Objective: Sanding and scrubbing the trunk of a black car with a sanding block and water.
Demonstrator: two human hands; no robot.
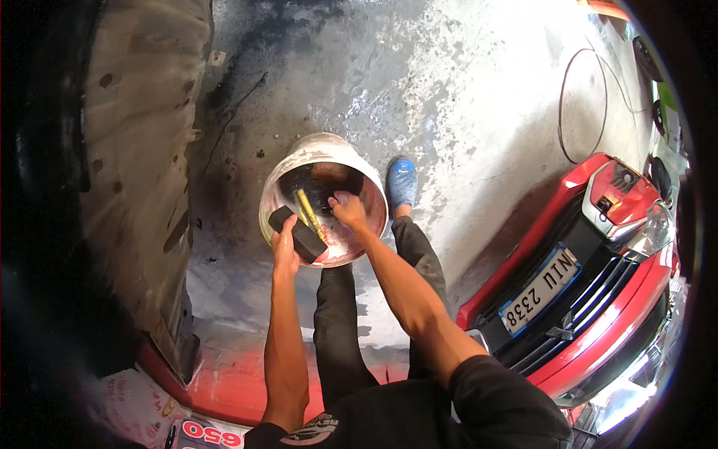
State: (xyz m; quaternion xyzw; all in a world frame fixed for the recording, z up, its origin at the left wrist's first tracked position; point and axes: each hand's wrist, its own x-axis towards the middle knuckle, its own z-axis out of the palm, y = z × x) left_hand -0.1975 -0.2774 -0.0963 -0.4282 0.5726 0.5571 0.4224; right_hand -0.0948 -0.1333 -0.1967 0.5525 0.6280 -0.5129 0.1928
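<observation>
A white bucket (321, 144) with reddish stains stands on the floor in front of me, its inside partly dark. My left hand (285, 245) grips a flat black rectangular block (305, 241), held tilted over the bucket's near left rim. Inside the bucket, my right hand (348, 210) is closed with its fingers curled down; whatever they hold is hidden against the dark inside. Between the hands, a narrow yellow stick-like thing (310, 213) slants, partly behind the black block.
A red car front (591, 299) with a black grille is close on my right. A large brown, dusty panel (142, 150) rises on the left. My blue shoe (402, 181) is beside the bucket. A thin looped hose or cable (562, 112) lies on the concrete floor (359, 67) at far right.
</observation>
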